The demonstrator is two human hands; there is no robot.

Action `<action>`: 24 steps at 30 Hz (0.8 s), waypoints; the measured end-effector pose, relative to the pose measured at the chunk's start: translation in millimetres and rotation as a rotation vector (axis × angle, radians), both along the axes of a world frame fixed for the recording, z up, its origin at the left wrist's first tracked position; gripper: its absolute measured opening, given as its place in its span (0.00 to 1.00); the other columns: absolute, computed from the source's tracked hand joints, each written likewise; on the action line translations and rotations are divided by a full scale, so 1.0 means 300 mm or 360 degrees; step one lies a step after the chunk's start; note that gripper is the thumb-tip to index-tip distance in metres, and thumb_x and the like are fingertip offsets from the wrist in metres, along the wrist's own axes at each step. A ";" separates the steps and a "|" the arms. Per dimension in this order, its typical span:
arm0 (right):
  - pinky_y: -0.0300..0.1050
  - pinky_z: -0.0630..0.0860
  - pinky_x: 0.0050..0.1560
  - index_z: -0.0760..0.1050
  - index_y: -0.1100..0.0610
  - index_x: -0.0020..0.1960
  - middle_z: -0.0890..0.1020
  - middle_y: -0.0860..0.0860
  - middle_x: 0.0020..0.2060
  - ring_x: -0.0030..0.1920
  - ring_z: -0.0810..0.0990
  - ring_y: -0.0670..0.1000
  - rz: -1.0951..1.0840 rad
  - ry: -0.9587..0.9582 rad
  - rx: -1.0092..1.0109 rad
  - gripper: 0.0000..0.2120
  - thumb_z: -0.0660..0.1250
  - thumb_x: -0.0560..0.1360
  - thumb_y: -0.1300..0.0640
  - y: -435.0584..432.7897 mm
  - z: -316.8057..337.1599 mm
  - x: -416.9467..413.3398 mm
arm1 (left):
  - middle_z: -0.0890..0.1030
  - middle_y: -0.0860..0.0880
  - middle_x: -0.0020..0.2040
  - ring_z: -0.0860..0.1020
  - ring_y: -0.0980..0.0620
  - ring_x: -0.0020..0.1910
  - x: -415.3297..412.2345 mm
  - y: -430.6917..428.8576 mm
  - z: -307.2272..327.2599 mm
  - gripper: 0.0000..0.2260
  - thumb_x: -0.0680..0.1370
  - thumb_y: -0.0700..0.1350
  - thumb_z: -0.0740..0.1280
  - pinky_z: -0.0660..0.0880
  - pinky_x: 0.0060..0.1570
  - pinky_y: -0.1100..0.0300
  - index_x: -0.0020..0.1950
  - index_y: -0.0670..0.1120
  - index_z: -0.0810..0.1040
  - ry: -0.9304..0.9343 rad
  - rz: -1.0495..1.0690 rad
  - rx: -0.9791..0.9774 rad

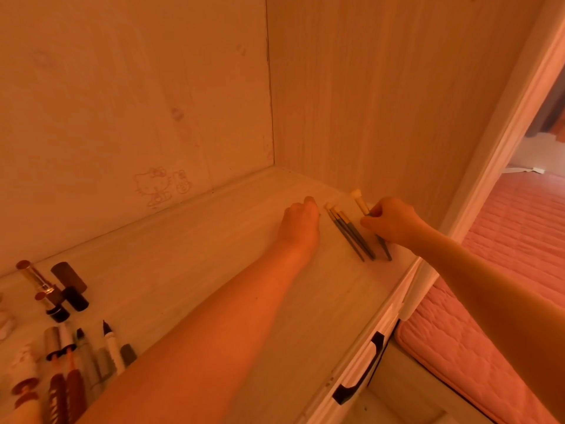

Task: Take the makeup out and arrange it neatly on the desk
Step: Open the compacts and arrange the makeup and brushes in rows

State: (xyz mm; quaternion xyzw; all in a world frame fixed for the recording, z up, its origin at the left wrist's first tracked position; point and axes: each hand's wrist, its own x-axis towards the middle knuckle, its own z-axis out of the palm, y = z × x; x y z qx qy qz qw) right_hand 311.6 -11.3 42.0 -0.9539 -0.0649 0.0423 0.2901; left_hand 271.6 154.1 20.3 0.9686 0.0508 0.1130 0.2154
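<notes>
Brush [362, 206] sits in the far right desk [183, 255] corner, pinched in our right hand [391, 221]; left hand [301, 221] is curled, can't tell on what. We'd lay it parallel beside the other brushes [351, 234], tips level.

Right hand [389, 221] pinches brush [361, 204] mid-right; three brushes [351, 234] just beside; left hand [301, 221] curled on desk [198, 255]; lipsticks [52, 290], pens [91, 356] lower left.

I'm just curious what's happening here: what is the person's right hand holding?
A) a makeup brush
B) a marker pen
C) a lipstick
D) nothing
A: the right hand pinches a makeup brush with pale bristles, beside three more brushes lying side by side on the desk.
</notes>
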 end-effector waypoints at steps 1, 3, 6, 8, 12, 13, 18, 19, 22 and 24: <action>0.53 0.79 0.47 0.76 0.66 0.52 0.82 0.62 0.42 0.43 0.82 0.59 -0.0031 0.0046 0.0093 0.12 0.64 0.76 0.57 -0.001 0.000 0.003 | 0.75 0.36 0.57 0.74 0.37 0.56 0.003 0.001 0.004 0.13 0.78 0.33 0.56 0.71 0.49 0.49 0.62 0.39 0.69 -0.0012 0.0047 -0.0054; 0.52 0.80 0.42 0.74 0.65 0.52 0.80 0.60 0.39 0.36 0.80 0.57 -0.0084 0.0130 0.0254 0.11 0.60 0.78 0.57 -0.002 0.000 0.010 | 0.75 0.38 0.58 0.74 0.40 0.57 0.016 0.002 0.011 0.14 0.78 0.34 0.59 0.73 0.52 0.50 0.64 0.40 0.69 -0.0033 0.0142 -0.0187; 0.45 0.75 0.34 0.71 0.63 0.54 0.76 0.56 0.37 0.35 0.76 0.53 -0.0081 0.0160 0.0296 0.11 0.58 0.79 0.56 -0.001 -0.006 0.023 | 0.72 0.39 0.63 0.72 0.41 0.62 0.031 -0.013 0.026 0.15 0.79 0.38 0.62 0.70 0.58 0.53 0.66 0.39 0.69 -0.0033 0.0274 -0.0429; 0.48 0.76 0.38 0.71 0.61 0.55 0.76 0.57 0.40 0.39 0.76 0.55 -0.0063 0.0127 0.0267 0.11 0.62 0.78 0.54 0.006 -0.016 0.033 | 0.72 0.38 0.64 0.71 0.41 0.63 0.034 -0.034 0.034 0.17 0.78 0.43 0.63 0.69 0.58 0.53 0.65 0.38 0.69 0.0015 0.0335 -0.0592; 0.45 0.73 0.38 0.73 0.60 0.50 0.75 0.53 0.38 0.38 0.74 0.51 -0.0032 0.0037 0.0190 0.16 0.69 0.73 0.47 0.021 -0.043 0.048 | 0.73 0.38 0.63 0.73 0.39 0.62 0.033 -0.088 0.016 0.23 0.76 0.53 0.67 0.72 0.57 0.52 0.64 0.39 0.70 0.0108 0.0359 -0.0526; 0.43 0.71 0.35 0.72 0.59 0.48 0.75 0.52 0.36 0.36 0.73 0.50 -0.0041 0.0028 0.0195 0.17 0.70 0.72 0.46 0.022 -0.049 0.051 | 0.74 0.38 0.62 0.73 0.39 0.62 0.031 -0.101 0.012 0.24 0.75 0.54 0.68 0.72 0.57 0.51 0.63 0.39 0.71 0.0112 0.0358 -0.0471; 0.43 0.72 0.36 0.76 0.57 0.46 0.75 0.51 0.36 0.36 0.74 0.50 -0.0059 0.0022 0.0138 0.13 0.73 0.70 0.49 0.020 -0.061 0.060 | 0.74 0.41 0.63 0.72 0.41 0.63 0.015 -0.136 0.017 0.20 0.77 0.52 0.66 0.69 0.59 0.52 0.63 0.41 0.72 0.0149 0.0204 -0.0163; 0.42 0.72 0.35 0.76 0.57 0.46 0.76 0.51 0.35 0.36 0.74 0.49 -0.0042 0.0034 0.0118 0.12 0.72 0.71 0.49 0.021 -0.062 0.061 | 0.74 0.41 0.63 0.72 0.41 0.63 0.015 -0.137 0.021 0.20 0.77 0.52 0.66 0.69 0.59 0.52 0.64 0.41 0.72 0.0163 0.0193 -0.0145; 0.45 0.73 0.39 0.77 0.58 0.47 0.79 0.54 0.39 0.40 0.76 0.52 0.0006 0.0002 -0.0026 0.12 0.70 0.73 0.49 0.019 -0.065 0.061 | 0.74 0.41 0.64 0.72 0.42 0.64 0.015 -0.123 0.030 0.17 0.77 0.47 0.66 0.70 0.60 0.53 0.64 0.43 0.73 0.0213 0.0220 -0.0098; 0.46 0.74 0.42 0.77 0.59 0.50 0.80 0.57 0.45 0.44 0.77 0.54 0.0003 -0.0012 -0.0111 0.13 0.68 0.74 0.49 0.013 -0.069 0.067 | 0.73 0.41 0.64 0.72 0.42 0.64 0.010 -0.100 0.032 0.16 0.77 0.45 0.65 0.70 0.59 0.55 0.64 0.42 0.72 0.0245 0.0232 -0.0056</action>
